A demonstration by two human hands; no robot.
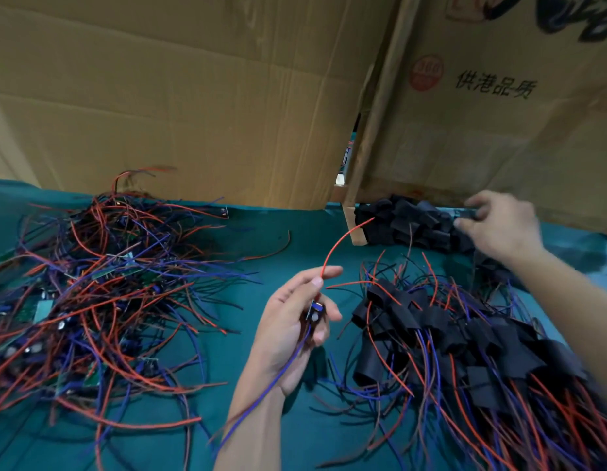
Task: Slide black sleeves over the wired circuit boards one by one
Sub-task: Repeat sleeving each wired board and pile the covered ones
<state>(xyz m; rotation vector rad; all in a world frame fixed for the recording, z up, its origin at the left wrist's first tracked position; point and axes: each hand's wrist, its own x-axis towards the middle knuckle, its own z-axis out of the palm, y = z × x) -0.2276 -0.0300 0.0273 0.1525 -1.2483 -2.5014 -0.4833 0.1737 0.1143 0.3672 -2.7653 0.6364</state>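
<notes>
Right now your left hand (295, 321) is curled around a small wired circuit board (316, 313) with blue and silver components, held above the teal cloth-covered table (288, 239); your thumb and forefinger pinch its thin red wire (342, 239), which arcs up and away toward the far side, while its blue wire (278, 379) trails down across your palm and forearm. Your right hand (499, 226) reaches far to the right, its fingers closing on a flat black sleeve (466, 215) at the top edge of the loose heap of black sleeves (410, 222); the hand is blurred, so you cannot tell how firm that pinch is. That heap lies against the foot of the brown printed cardboard box (492, 107) and beside a pale wooden post (373, 124). Between your two hands, on the right side of the table, a pile of boards already covered in black sleeves (465, 334) spreads out, with red and blue leads splaying toward you and under your right forearm. On the left lies a dense tangle of bare green circuit boards with red, blue and brown wires (101, 294), well apart from the sleeve heap. A plain creased cardboard sheet (179, 90) stands upright behind that tangle.
</notes>
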